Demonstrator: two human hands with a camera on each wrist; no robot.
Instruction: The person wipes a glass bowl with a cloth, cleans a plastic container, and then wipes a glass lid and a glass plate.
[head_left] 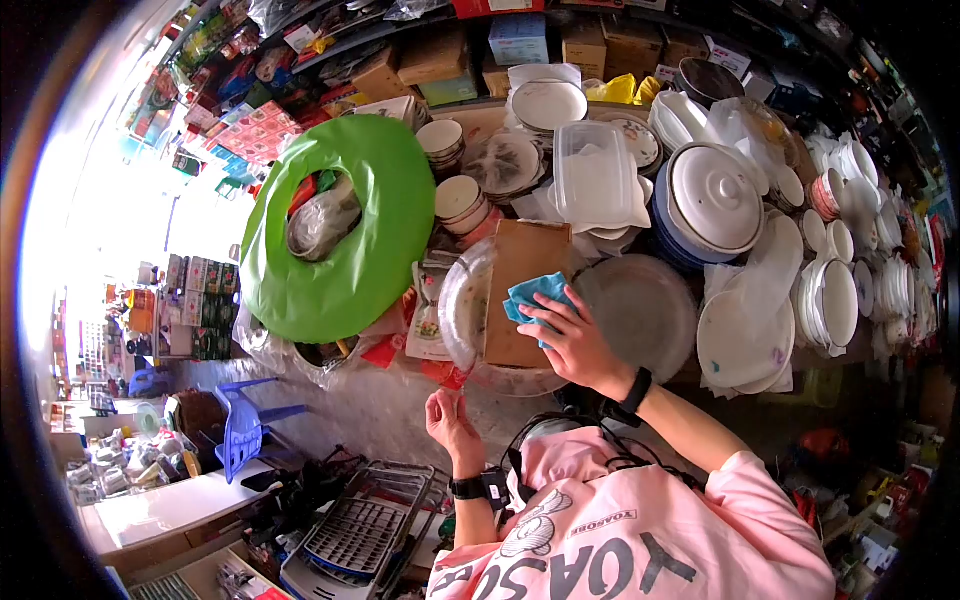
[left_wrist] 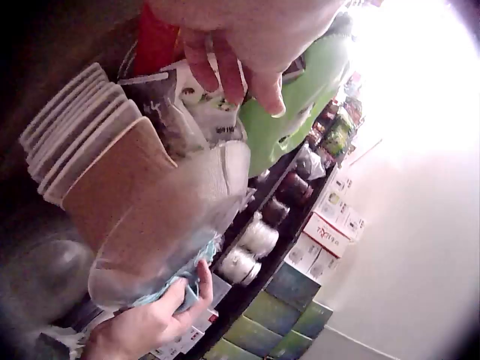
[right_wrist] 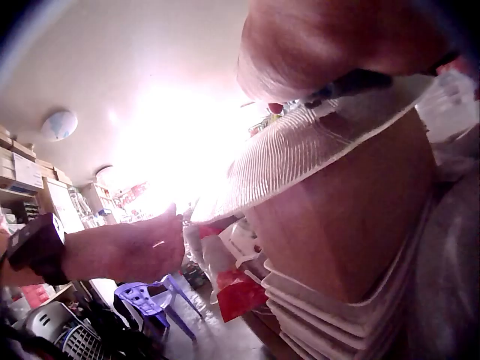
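The right hand holds a folded blue cloth beside a brown cardboard piece. In the left wrist view its fingers curl round the blue cloth at the rim of a clear round plate, which overlaps the cardboard. Ribbing shows on this plate in the right wrist view, where the near hand hides part of it. Lower down and apart from the plate, the left hand holds nothing; its fingers hang loosely bent in the left wrist view.
White bowls, a lidded pot and stacked plates crowd the table. A green ring-shaped sheet covers its left part. Behind stand boxes. A purple chair and a folded metal rack are at lower left.
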